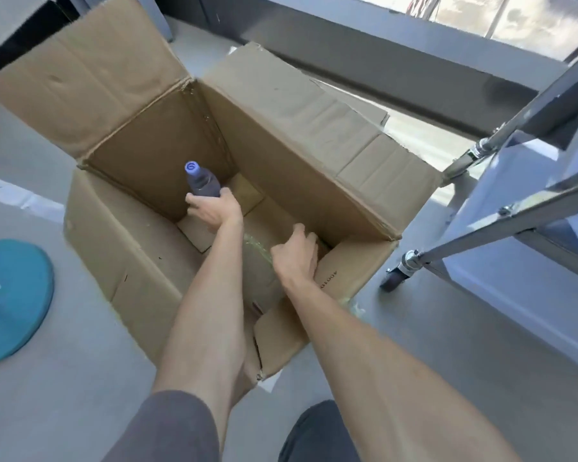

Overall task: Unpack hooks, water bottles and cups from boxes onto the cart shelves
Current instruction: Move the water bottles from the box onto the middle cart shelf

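Note:
A large open cardboard box stands on the floor with its flaps spread. Inside it, my left hand grips the lower part of a purple water bottle with a purple cap, held upright near the box's far left corner. My right hand rests on the near right wall of the box, fingers curled over its edge. The box floor around the bottle looks bare cardboard. The cart with metal legs and a caster wheel stands just right of the box.
A teal round disc lies on the grey floor at the left. A window and dark ledge run along the back. White shelves of the cart fill the right edge. My knees show at the bottom.

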`<action>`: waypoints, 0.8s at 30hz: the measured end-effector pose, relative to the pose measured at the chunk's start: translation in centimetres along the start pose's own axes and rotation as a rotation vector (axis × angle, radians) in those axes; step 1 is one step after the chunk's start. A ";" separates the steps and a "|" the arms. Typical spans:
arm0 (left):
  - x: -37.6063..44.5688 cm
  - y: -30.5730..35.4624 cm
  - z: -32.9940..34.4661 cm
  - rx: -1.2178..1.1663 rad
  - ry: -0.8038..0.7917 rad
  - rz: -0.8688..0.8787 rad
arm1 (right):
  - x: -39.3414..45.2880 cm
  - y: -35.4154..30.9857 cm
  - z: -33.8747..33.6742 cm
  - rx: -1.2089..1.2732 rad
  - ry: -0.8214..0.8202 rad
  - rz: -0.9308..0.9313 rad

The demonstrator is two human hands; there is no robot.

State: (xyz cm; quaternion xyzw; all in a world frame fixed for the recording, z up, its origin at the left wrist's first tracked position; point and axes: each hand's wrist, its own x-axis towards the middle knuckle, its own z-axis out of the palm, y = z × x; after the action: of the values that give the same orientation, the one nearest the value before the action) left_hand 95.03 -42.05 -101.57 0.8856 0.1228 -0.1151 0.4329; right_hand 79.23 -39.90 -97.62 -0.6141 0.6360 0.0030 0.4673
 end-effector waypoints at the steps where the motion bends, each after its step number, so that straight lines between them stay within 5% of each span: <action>1: 1.3 0.3 0.9 0.002 0.016 -0.020 | 0.6 0.1 0.4 -0.002 0.011 -0.013; 17: 9.2 -1.9 5.6 -0.101 -0.016 -0.153 | 4.9 0.2 2.3 -0.011 0.035 0.070; 24: 9.1 -2.5 6.0 -0.114 0.031 -0.070 | 5.4 0.1 2.7 0.045 0.077 0.044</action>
State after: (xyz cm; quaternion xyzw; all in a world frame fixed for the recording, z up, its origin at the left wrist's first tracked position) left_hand 102.26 -44.25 -109.86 0.8564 0.1667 -0.1094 0.4762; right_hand 81.76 -42.56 -102.43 -0.5889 0.6670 -0.0245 0.4558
